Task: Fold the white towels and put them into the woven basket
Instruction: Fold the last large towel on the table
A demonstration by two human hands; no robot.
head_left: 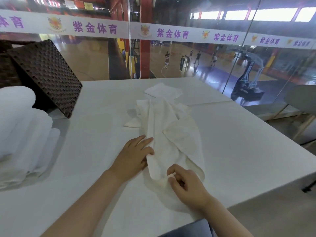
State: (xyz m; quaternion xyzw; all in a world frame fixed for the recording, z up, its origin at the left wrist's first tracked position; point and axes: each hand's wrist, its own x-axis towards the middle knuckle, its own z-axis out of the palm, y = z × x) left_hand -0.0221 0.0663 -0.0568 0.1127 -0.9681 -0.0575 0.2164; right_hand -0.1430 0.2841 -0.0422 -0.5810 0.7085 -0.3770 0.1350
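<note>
Rolled towels (20,127) already sit at my left by the basket (46,74), seemingly finished. One towel (171,134) lies rumpled mid-tabletop (239,151), another (163,90) beyond it. My left hand (135,154) presses it flat, fingers straight; my right hand (186,183) has a pinch grip on its near edge.

Cream-white towel (172,134) on a white table (239,142); dark brown basket (46,74) with zigzag weave.

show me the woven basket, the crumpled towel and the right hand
woven basket (46,74), head view, on its tilted brown wall
crumpled towel (164,134), head view, mid-length of the cloth
right hand (188,187), head view, back of the hand, fingers pinching the towel's near edge
</note>
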